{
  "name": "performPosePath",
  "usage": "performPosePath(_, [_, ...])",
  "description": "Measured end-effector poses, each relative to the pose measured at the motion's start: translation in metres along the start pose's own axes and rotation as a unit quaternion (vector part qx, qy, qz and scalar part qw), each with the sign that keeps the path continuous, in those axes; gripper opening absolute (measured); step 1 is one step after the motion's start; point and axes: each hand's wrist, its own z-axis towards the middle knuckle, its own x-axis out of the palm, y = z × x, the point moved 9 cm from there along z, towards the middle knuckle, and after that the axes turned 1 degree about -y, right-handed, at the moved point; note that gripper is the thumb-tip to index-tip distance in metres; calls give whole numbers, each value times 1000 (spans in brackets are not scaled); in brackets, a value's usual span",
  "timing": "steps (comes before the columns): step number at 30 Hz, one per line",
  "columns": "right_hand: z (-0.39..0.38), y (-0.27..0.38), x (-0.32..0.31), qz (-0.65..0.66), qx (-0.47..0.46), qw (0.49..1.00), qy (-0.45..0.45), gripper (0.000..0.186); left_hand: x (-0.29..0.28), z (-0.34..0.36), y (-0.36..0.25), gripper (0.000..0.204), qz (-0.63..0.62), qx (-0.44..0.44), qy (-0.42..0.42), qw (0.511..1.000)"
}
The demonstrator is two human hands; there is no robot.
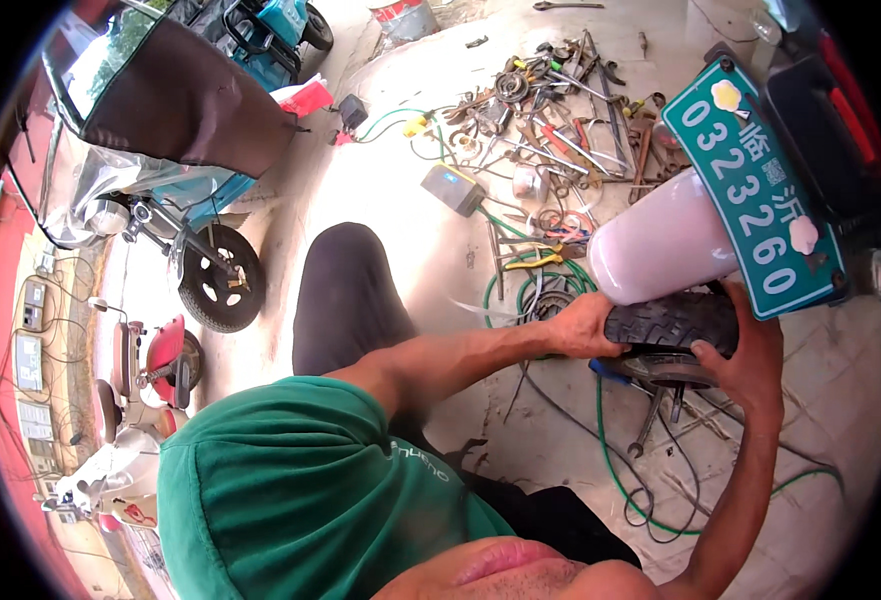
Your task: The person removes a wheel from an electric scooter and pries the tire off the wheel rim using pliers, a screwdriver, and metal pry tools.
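A black knobby tire (pixel 672 318) sits beneath the pale pink rear fender (pixel 655 235) of a two-wheeler. My left hand (pixel 582 326) is closed on the tire's left side, fingers partly hidden behind the tread. At its right side my right hand (pixel 755 355) grips it, thumb pressed on the near sidewall. Below the tire part of the dark wheel rim (pixel 672 372) shows; where the tire meets it is partly hidden. A green number plate (pixel 750 190) hangs above the fender. Beneath the wheel a wrench (pixel 646 425) lies on the floor.
Many wrenches and other hand tools (pixel 560 130) are heaped beyond the wheel. A grey box-shaped device (pixel 452 189) and yellow-handled pliers (pixel 535 262) lie closer. Green and black hoses (pixel 605 440) loop over the floor. Parked at the left are a three-wheeler (pixel 220 275) and a red scooter (pixel 167 362).
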Motion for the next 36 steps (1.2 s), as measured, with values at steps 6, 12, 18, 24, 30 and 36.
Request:
performPosePath(6, [-17,23,-12,-12,-122,992,-39,93,-8,-15,-19,65,-77,103,-121,984])
performPosePath(12, [-10,-13,-13,22,-45,998,-28,96,-1,1,-9,69,-72,86,-62,992])
performPosePath(18, [1,-30,-7,47,-32,998,-26,88,-10,0,-4,44,-61,-23,-36,997])
performPosePath(24, [2,-27,-7,51,0,999,-11,83,-8,5,9,42,-38,-23,-28,999])
performPosePath(30, [-13,-29,-10,42,-2,999,-30,91,-2,-3,-22,71,-83,89,-41,992])
performPosePath(36, [-22,-86,-1,159,-2,983,-88,103,10,-13,-44,70,-1,87,-127,988])
